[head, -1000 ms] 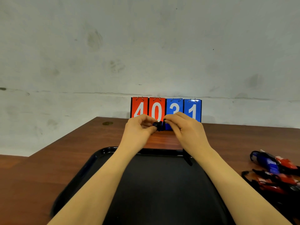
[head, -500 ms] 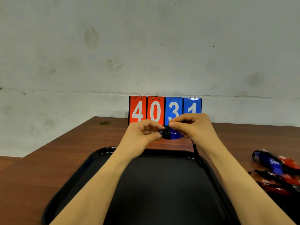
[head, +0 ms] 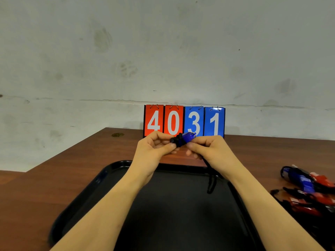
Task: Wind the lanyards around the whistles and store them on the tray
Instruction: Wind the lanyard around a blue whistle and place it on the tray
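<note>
Brown wood tabletop (head: 76,171) runs up to a stained pale wall, with a flip scoreboard (head: 184,121) reading 4031 standing at twelve o'clock. Both hands are raised over the far rim of the black tray (head: 87,192), probably so the loose cord can hang free while it is wound. The left hand (head: 154,151) pinches the black end of the blue whistle (head: 187,137) between thumb and fingers, apparently steadying it as a spool. The right hand (head: 213,151) grips the whistle's other side with curled fingers, and the black lanyard (head: 211,182) trails from under it toward six o'clock, its tail dangling onto the tray. At four o'clock, off the tray, a heap of red and blue whistles (head: 311,192) seemingly awaits winding.
</note>
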`<control>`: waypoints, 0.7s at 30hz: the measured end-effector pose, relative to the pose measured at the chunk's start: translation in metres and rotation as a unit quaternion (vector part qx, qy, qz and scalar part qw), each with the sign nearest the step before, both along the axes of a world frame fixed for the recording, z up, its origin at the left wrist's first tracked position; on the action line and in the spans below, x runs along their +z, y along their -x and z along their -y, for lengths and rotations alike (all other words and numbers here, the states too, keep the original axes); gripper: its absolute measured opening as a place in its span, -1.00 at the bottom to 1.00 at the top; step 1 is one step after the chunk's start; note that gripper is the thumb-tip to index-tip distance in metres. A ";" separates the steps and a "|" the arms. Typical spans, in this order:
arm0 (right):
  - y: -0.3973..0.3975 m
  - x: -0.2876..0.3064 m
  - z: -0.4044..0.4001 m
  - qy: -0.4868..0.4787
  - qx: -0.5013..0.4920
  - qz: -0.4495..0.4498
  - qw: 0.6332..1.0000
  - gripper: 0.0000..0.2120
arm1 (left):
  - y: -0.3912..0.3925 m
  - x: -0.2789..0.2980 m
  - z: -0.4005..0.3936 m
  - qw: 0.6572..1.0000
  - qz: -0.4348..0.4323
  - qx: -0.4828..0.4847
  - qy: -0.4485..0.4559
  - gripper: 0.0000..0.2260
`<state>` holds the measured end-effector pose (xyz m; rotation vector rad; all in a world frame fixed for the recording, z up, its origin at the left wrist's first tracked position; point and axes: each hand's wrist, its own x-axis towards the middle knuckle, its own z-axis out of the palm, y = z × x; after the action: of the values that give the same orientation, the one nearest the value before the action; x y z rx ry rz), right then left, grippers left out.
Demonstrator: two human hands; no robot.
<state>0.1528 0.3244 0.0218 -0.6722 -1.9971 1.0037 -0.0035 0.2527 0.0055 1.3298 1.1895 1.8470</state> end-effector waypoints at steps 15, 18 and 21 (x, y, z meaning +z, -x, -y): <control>0.006 -0.007 0.004 -0.311 -0.061 0.127 0.940 -0.84 | 0.007 -0.003 -0.007 0.975 -0.149 0.166 0.020 -0.76; 0.005 -0.009 0.001 -0.385 -0.088 0.139 0.908 -0.83 | 0.005 -0.003 -0.006 0.969 -0.186 0.161 0.017 -0.76; 0.004 -0.011 0.001 -0.399 -0.097 0.121 0.904 -0.83 | 0.003 -0.002 -0.005 0.963 -0.221 0.154 0.010 -0.78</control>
<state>0.1487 0.3236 0.0113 -0.5218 -2.2484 -0.0682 -0.0066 0.2574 0.0031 1.6797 1.7233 1.7835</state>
